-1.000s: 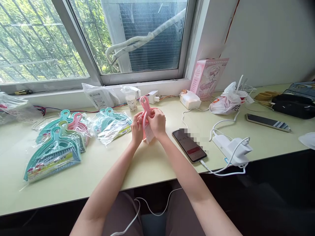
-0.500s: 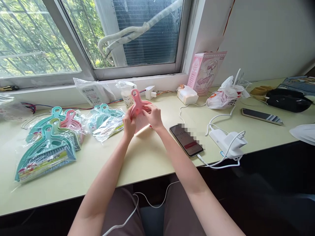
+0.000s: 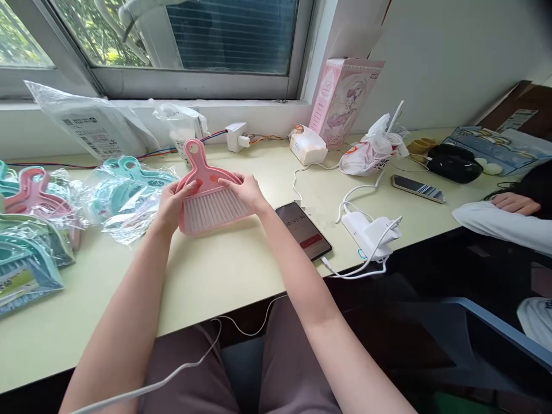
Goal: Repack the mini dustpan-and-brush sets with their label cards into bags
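A pink brush and dustpan set (image 3: 207, 183) is held just above the desk, handle up and pale bristles facing me. My left hand (image 3: 172, 201) grips its left side, thumb on the front. On the right side, my right hand (image 3: 245, 192) is closed round the edge, its thumb also on the front. Wrapped teal sets (image 3: 125, 187) lie behind my left hand. Farther left are a wrapped pink set (image 3: 37, 192) and a wrapped teal set with blue bristles (image 3: 26, 270).
Right of my hands lie a phone showing a timer (image 3: 304, 230) and a white power strip (image 3: 371, 233) with cables. Behind stand a tissue pack (image 3: 307, 145) and a pink box (image 3: 345, 103). Another person's sleeve (image 3: 500, 224) rests at the right edge.
The view has shifted to the right and closer. The pink set has turned so that its bristle face shows broadly. Both hands still hold it, now farther apart.
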`<action>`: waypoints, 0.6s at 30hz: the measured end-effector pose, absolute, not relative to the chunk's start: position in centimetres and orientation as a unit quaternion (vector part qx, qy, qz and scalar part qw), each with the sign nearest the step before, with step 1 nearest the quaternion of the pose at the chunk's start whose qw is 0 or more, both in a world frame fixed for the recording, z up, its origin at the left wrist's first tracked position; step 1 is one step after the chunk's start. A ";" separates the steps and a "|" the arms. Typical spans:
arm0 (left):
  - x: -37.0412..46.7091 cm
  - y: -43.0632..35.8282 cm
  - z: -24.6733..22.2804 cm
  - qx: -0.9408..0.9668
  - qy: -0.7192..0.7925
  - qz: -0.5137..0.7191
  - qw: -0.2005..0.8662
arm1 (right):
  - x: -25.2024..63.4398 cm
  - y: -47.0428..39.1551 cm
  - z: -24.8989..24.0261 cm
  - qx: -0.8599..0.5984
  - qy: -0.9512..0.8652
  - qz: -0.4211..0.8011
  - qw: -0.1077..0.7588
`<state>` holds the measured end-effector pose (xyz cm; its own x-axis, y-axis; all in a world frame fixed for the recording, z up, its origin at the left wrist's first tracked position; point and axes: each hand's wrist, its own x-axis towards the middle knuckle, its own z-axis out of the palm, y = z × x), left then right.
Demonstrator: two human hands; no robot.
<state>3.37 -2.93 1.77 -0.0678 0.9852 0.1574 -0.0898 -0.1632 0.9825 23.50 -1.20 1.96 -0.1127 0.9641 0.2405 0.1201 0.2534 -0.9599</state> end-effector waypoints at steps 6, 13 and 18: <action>2.5 -2.4 1.0 0.495 0.494 0.532 0.478 | 22.6 -1.3 1.0 -0.415 -0.578 0.500 0.494; 2.4 -2.1 0.9 0.521 0.489 0.511 0.478 | 22.1 -0.9 0.5 -0.447 -0.557 0.501 0.489; 2.2 -1.8 0.5 0.535 0.468 0.524 0.469 | 22.0 -0.5 0.4 -0.481 -0.559 0.484 0.472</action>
